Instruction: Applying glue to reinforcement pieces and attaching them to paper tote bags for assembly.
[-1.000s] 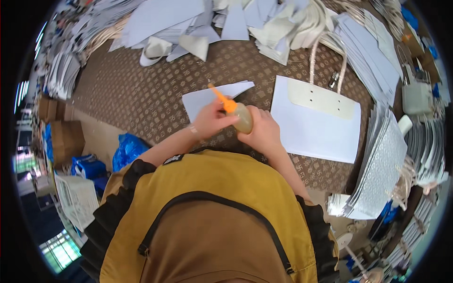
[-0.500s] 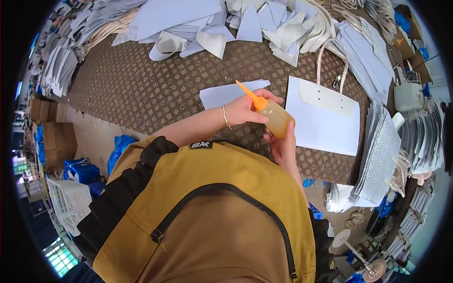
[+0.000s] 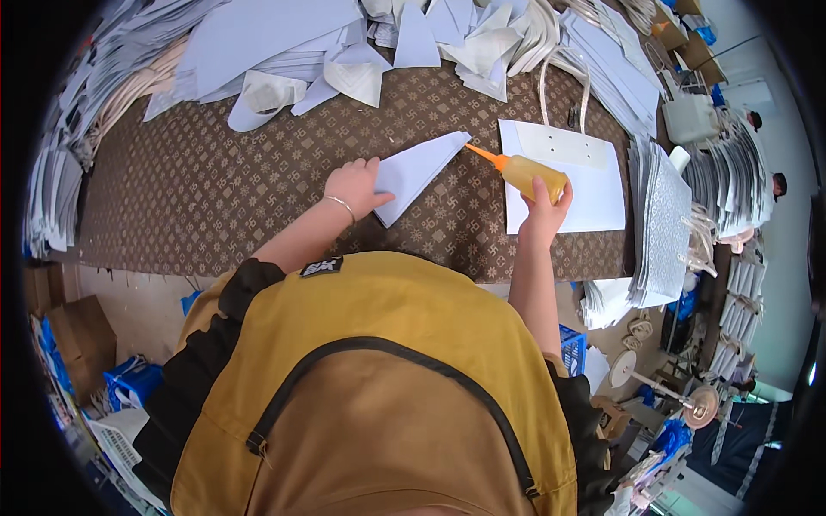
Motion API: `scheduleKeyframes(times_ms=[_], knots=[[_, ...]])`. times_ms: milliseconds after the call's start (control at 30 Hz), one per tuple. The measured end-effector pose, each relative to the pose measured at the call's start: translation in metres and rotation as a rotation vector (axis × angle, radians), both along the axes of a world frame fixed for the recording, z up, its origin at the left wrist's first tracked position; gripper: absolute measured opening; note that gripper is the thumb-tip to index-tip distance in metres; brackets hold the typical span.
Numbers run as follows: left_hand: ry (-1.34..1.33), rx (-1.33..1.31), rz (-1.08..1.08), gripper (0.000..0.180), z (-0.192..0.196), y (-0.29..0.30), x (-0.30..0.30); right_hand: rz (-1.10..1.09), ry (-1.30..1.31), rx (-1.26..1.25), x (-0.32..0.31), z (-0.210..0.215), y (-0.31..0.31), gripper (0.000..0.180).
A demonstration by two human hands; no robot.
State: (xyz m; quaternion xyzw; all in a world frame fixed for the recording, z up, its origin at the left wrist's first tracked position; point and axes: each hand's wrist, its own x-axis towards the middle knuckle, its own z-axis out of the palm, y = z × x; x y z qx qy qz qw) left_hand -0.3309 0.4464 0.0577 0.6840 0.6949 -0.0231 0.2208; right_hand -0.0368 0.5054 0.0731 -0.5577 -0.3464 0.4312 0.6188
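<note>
**Brown bench with white paper about, squeeze bottle in the right hand**

Along the back, big messy paper piles. On the right side, a stack of bumpy grey sheets. All over the bench top, little pale shapes in rows. On the yellow-brown apron, a small black patch with white letters.

To the left of the left hand, lots of bare bench. Between the folded paper and the flat white bag, only a thin bare strip. Just below the folded paper, near the apron, the front edge of the bench.

Right fingers wrapped round the bottle, over the bag. Orange nozzle pointing left and a bit up, tip right by the top corner of the folded paper; cannot tell if touching. Left fingers loosely spread, resting on the paper's left side.

Half a second ago, both hands on the bottle; now just the right. Folded paper turned too, now with a sharp end to the upper right.
</note>
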Motion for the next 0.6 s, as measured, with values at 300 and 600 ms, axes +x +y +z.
scheduleKeyframes(times_ms=[300,600], knots=[[-0.032,0.14,-0.012,0.066,-0.005,-0.005,-0.004,0.003,-0.363,0.091,-0.028,0.01,0.033,0.062],[-0.026,0.179,-0.035,0.058,-0.007,-0.001,-0.006,0.027,-0.48,0.134,-0.029,0.009,0.046,0.06]])
